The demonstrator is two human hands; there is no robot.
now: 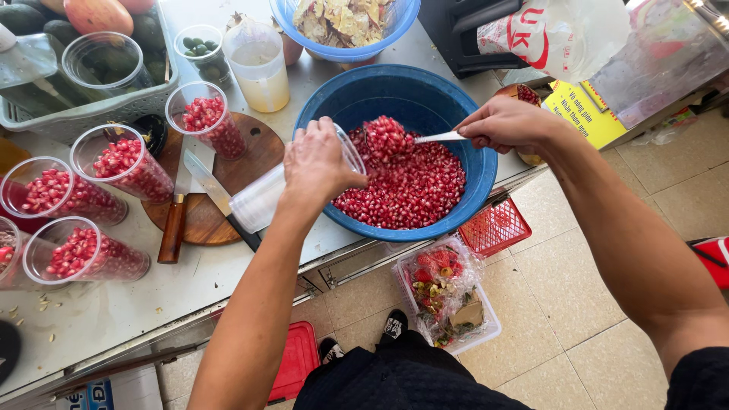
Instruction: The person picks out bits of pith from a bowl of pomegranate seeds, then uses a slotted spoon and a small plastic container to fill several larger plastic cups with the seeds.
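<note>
The pale tabletop [228, 273] carries nearly everything here, with a tiled floor [577, 304] beyond its edge. The largest thing on it is a blue basin [456, 106] near the edge, its bottom covered with red pomegranate seeds [414, 190]. A second blue bowl [345, 52] of dry peel scraps sits behind it. At the far left corner stands a grey basket [91, 114] of avocados and other fruit. A round wooden board [250, 152] lies left of the basin, with a knife [216, 193] across it. Four clear cups filled with seeds [121, 163] lie tilted on and beside the board.

The left hand [319, 159] is closed around an empty clear plastic cup [262, 199], held tipped on its side over the basin's rim, mouth toward the seeds. The right hand [509, 123] pinches the handle of a white spoon [440, 137], whose bowl carries a heaped load of seeds just at the cup's mouth, above the basin. On the floor below sits a clear tub [448, 292] of fruit scraps, beside a red basket [495, 226].
</note>
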